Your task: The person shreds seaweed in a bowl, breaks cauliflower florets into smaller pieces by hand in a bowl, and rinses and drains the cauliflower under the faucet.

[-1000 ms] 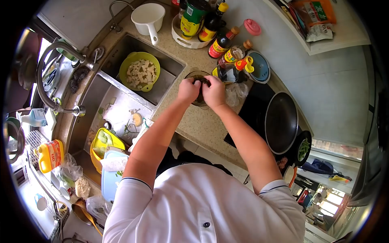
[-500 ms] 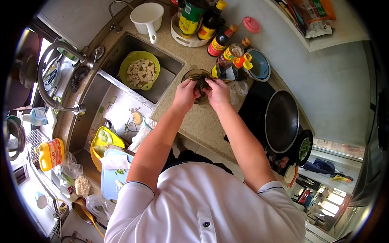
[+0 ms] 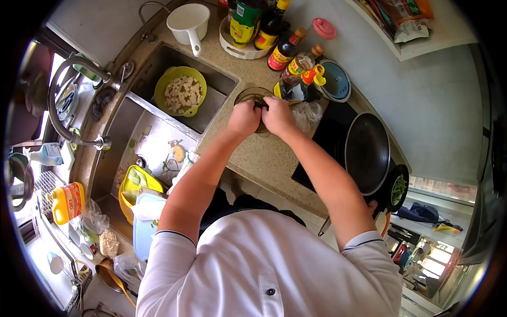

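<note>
A clear glass bowl stands on the counter with dark, stringy leafy matter in it; its exact kind does not show. My left hand and my right hand meet over the bowl's near side. Both are closed, with knuckles up and thumbs close together, gripping a dark clump that they mostly hide. Fingertips are out of sight below the knuckles. Just right of the bowl lies a crumpled clear plastic bag.
Left is a sink with a green colander of pale cubes. Sauce bottles crowd the counter's back. A wok sits on the stove at right, beside a dish of chopped greens. A white dipper stands behind the sink.
My hands have drawn together and turned knuckles up over the bowl. The dark clump, earlier visible between my fingers, is now largely covered. The view has shifted slightly.
</note>
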The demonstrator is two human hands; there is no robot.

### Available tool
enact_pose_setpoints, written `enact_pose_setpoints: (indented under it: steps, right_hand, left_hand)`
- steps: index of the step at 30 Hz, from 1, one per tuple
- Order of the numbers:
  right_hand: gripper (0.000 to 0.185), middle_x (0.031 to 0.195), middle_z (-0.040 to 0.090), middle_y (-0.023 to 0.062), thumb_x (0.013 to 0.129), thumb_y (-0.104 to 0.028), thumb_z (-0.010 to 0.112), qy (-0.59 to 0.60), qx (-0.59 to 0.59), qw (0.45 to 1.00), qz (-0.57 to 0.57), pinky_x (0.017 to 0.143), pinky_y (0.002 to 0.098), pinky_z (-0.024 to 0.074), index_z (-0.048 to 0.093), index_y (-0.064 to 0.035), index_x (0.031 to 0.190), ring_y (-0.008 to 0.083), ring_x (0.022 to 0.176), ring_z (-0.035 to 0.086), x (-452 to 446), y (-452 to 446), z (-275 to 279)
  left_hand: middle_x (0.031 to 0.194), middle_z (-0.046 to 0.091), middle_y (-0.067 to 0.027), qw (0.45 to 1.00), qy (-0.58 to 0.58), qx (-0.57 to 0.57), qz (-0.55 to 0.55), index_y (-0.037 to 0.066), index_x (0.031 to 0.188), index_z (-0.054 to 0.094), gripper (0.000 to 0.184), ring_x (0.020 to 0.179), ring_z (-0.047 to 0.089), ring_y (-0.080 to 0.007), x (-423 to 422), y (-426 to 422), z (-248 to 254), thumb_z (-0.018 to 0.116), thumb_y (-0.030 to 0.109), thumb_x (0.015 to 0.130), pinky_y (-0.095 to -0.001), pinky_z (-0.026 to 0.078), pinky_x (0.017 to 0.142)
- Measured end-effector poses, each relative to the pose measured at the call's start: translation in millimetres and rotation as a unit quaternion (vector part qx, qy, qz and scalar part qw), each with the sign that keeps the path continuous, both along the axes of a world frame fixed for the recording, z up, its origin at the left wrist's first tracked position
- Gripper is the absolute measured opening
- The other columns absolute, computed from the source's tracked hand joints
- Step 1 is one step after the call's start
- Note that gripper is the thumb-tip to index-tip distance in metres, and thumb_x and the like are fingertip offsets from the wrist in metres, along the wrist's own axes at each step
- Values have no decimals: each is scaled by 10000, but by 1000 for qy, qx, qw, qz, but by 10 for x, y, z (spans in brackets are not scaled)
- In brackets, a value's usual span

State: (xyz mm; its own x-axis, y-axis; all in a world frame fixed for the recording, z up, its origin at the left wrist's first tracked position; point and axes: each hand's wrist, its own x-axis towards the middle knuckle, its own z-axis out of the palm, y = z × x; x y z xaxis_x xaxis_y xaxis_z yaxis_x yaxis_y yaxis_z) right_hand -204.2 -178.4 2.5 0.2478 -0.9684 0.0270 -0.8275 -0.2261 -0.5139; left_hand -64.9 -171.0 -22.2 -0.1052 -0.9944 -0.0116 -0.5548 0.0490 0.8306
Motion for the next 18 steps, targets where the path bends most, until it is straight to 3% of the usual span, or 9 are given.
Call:
enact_pose_setpoints:
  steps: [3, 4, 6, 7, 8, 9, 12, 16, 18]
  right_hand:
    - [302, 1003, 654, 270, 793, -87, 625, -83, -71, 991, -82, 811, 433, 517, 667, 67, 1049, 421, 929, 632, 109, 42, -54]
    - [274, 954, 674, 243, 817, -87, 628, -127, -56, 980, -141, 755, 411, 531, 668, 70, 1037, 376, 852, 657, 128, 31, -109]
    - [248, 905, 694, 216, 841, -87, 631, -171, -39, 964, -200, 699, 390, 546, 669, 74, 1025, 330, 775, 681, 136, 22, -178]
    - [224, 862, 697, 165, 867, -90, 628, -321, 45, 918, -227, 647, 353, 547, 673, 70, 1017, 257, 725, 673, 125, 11, -197]
    - [204, 818, 699, 113, 893, -93, 626, -462, 127, 842, -247, 595, 316, 548, 676, 66, 1010, 184, 675, 665, 119, 1, -216]
    - [167, 831, 672, 45, 922, -88, 615, -496, 138, 821, -247, 561, 270, 542, 684, 37, 1008, 103, 686, 626, 128, 22, -176]
    - [142, 866, 675, 65, 922, -68, 610, -574, 152, 756, -274, 571, 279, 542, 676, 24, 1007, 134, 677, 629, 152, 67, -126]
    - [125, 933, 669, 70, 930, -44, 587, -655, 168, 687, -267, 612, 283, 540, 653, 8, 1023, 147, 735, 629, 124, 135, -146]
    - [130, 984, 663, 70, 935, -21, 563, -709, 196, 631, -244, 650, 289, 530, 629, -1, 1046, 160, 815, 627, 95, 171, -150]
  left_hand:
    - [737, 629, -254, 992, 64, -12, 104, -63, 796, 595, 252, 683, 608, -434, -87, 41, -62, 579, 184, 844, -463, 494, 651]
    - [737, 629, -254, 992, 63, -11, 105, -63, 796, 595, 252, 683, 608, -434, -116, 46, -89, 579, 184, 844, -463, 494, 651]
    - [655, 625, -184, 969, 173, 4, 174, -53, 795, 598, 230, 573, 592, -301, -164, 58, -151, 556, 161, 869, -398, 475, 565]
    - [655, 625, -184, 970, 172, 4, 174, -53, 795, 598, 230, 573, 592, -301, -169, 60, -184, 556, 161, 869, -398, 475, 565]
    - [627, 604, -133, 948, 264, 43, 173, -38, 791, 599, 209, 565, 572, -230, -168, 58, -215, 535, 138, 884, -359, 458, 536]
    - [599, 583, -81, 916, 354, 82, 169, -24, 786, 599, 197, 556, 553, -159, -163, 58, -167, 514, 115, 898, -320, 441, 508]
    - [606, 549, -31, 869, 435, 161, 173, 11, 776, 592, 190, 559, 529, -107, -136, 96, -8, 482, 73, 918, -260, 412, 493]
    - [664, 571, -55, 829, 507, 163, 171, 15, 802, 580, 168, 580, 540, -125, -121, 113, 21, 473, 56, 926, -269, 437, 519]
    - [694, 589, -42, 758, 599, 184, 181, 5, 860, 597, 162, 552, 526, -112, -127, 131, 2, 462, 42, 941, -260, 444, 510]
